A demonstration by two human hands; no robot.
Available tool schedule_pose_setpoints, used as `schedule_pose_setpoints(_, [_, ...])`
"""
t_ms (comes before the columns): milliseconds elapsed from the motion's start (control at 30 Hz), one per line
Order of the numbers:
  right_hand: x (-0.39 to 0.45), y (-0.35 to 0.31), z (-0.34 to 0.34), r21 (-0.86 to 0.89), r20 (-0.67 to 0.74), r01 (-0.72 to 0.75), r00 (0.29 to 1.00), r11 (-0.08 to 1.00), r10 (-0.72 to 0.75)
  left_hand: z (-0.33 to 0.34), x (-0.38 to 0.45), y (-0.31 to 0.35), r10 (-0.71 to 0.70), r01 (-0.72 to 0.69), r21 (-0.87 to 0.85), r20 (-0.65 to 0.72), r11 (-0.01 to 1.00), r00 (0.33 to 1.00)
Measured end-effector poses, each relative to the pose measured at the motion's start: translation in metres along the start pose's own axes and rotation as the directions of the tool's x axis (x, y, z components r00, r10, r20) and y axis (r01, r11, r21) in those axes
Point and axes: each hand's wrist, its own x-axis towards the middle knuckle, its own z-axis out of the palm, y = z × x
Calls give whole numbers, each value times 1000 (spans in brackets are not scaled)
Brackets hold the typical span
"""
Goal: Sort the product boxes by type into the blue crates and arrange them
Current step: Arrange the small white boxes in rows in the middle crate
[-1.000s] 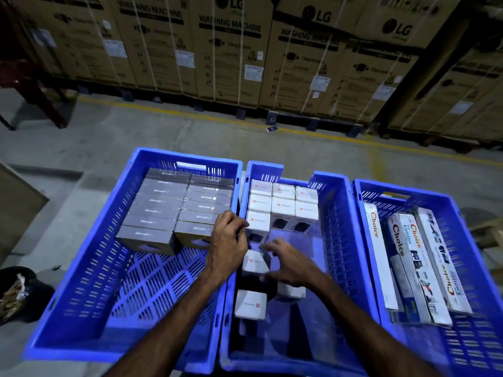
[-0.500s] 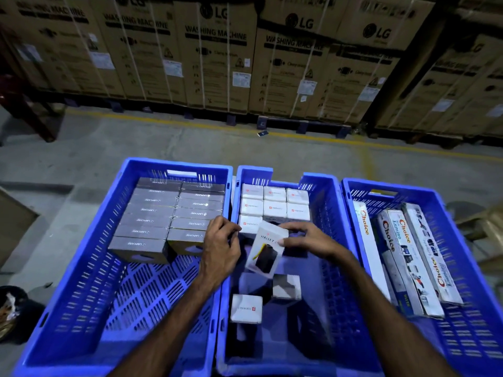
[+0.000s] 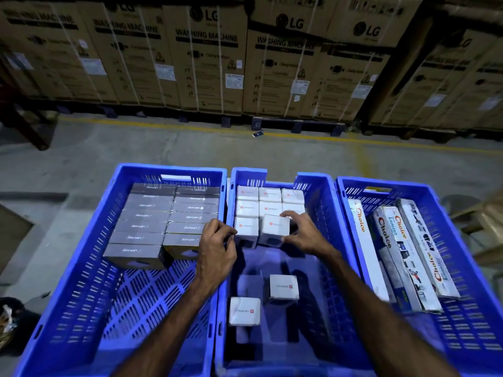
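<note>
Three blue crates stand side by side. The middle crate (image 3: 329, 213) holds rows of small white boxes at its far end. My right hand (image 3: 304, 235) grips one white box (image 3: 275, 229), set upright in the front row beside another white box (image 3: 246, 232). My left hand (image 3: 216, 246) rests over the wall between the left and middle crates, its curled fingers touching that neighbouring box. Two loose white boxes (image 3: 283, 287) (image 3: 244, 311) lie nearer me on the crate floor. The left crate (image 3: 89, 268) holds two columns of dark grey boxes (image 3: 152, 221).
The right crate (image 3: 468, 268) holds long white "Choice" boxes (image 3: 402, 254) lying lengthwise. Beyond the crates is grey concrete floor with a yellow line, then a wall of large LG washing machine cartons (image 3: 245, 63). A dark bin (image 3: 11, 319) sits at lower left.
The right hand lifted a white box from the crate floor, turned it upright and set it into the front row. The left hand stayed by the crate wall. The camera tilted slightly.
</note>
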Motion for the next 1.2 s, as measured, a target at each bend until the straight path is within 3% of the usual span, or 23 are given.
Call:
schedule_pose_setpoints(200, [-15,-41,15,-76,-86,-81,993,994,75,-1,0,0,5,-5,12,8,1000,1000])
schedule_pose_setpoints(400, [-28,-38,38,-42,-266,-126,958,991,111,1,1,-1,5,-5,25,11,1000,1000])
schedule_pose_setpoints(667, [-33,-44,51,53,-306,-89,947,995,101,2,1,-2,2,-3,40,15,999,1000])
schedule_pose_setpoints(800, [-41,-47,64,96,-403,-164,895,982,189,3,1,-2,-1,0,51,12,999,1000])
schedule_pose_setpoints(1000, [-50,-63,73,98,-351,-363,858,927,374,2,1,-2,-1,1,46,3,999,1000])
schedule_pose_setpoints(1100, [-48,-68,75,125,-338,-348,866,929,369,2,1,-2,-1,1,43,1,999,1000])
schedule_pose_setpoints(1200, [-40,-62,82,165,-251,-276,917,947,311,1,1,-2,2,-3,38,5,999,1000])
